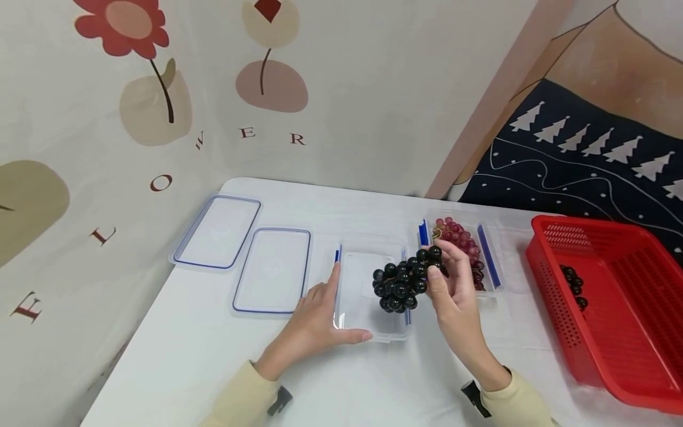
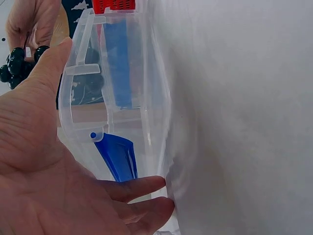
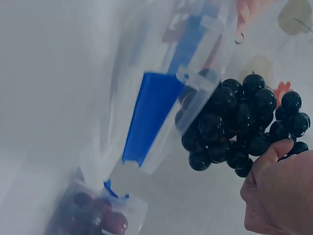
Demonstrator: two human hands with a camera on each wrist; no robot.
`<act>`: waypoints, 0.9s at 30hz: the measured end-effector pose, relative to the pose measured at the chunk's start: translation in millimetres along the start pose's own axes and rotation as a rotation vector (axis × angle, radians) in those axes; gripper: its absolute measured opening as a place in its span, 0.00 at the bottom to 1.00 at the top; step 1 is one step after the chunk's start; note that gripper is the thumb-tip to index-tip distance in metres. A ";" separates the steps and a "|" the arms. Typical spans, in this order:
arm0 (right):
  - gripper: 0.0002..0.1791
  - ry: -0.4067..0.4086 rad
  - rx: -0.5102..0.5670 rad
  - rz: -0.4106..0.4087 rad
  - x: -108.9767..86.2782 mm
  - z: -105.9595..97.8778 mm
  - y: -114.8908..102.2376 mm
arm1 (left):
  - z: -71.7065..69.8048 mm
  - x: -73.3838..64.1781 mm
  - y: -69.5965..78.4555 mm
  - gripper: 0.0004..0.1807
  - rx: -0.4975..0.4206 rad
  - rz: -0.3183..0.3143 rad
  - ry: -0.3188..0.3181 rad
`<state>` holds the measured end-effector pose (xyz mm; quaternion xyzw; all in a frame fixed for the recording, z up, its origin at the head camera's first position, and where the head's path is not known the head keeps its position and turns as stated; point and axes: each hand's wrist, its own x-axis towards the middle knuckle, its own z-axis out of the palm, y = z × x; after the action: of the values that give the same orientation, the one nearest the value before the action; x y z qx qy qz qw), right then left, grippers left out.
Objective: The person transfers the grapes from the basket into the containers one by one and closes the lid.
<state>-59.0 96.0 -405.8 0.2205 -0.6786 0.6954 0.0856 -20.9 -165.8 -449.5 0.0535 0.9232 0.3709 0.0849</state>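
Observation:
A bunch of dark grapes (image 1: 400, 283) hangs over the clear plastic container (image 1: 354, 308) with blue side clips. My right hand (image 1: 453, 290) pinches the bunch at its right end between thumb and fingers. In the right wrist view the dark grapes (image 3: 239, 122) overlap the container's rim. My left hand (image 1: 317, 320) rests against the container's near left corner, thumb spread along the front and fingers straight along the left side. The left wrist view shows that hand (image 2: 63, 147) beside a blue clip (image 2: 117, 155) on the container wall.
A second clear container (image 1: 488, 255) holding red grapes (image 1: 460, 237) stands behind and to the right. Two clear lids with blue seals, a nearer lid (image 1: 272, 270) and a farther lid (image 1: 219, 231), lie at the left. A red basket (image 1: 613, 332) at the right holds more dark grapes (image 1: 573, 284).

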 end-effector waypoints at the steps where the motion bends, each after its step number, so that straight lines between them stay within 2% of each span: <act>1: 0.24 -0.006 -0.011 0.008 -1.5 1.5 0.6 | 0.2 -0.1 -0.1 0.82 -0.002 0.005 0.003; 5: 0.25 -0.014 -0.064 0.035 -7.2 6.2 -0.1 | 1.0 -0.4 -1.0 0.82 0.002 0.017 0.004; 10: 0.25 -0.036 -0.045 0.092 -12.8 10.0 -3.9 | 1.3 -0.3 -2.4 0.83 0.008 0.018 0.014; 16: 0.25 -0.018 -0.064 0.239 -15.7 12.5 -4.5 | 0.3 -0.1 -3.1 0.83 0.001 0.022 0.016; 21: 0.26 -0.030 -0.123 0.347 -9.4 13.6 5.4 | 0.2 -1.2 -4.3 0.83 -0.001 0.020 0.024; 24: 0.27 -0.051 -0.173 0.362 -5.5 13.7 15.4 | 0.7 -1.3 -4.4 0.83 0.002 0.019 0.025; 27: 0.26 -0.048 -0.240 0.330 -0.2 12.7 24.0 | 1.2 -1.0 -4.3 0.82 0.000 0.021 0.025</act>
<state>-66.4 82.0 -427.8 0.1113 -0.7853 0.6087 -0.0200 -19.8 -168.2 -453.2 0.0587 0.9236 0.3724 0.0695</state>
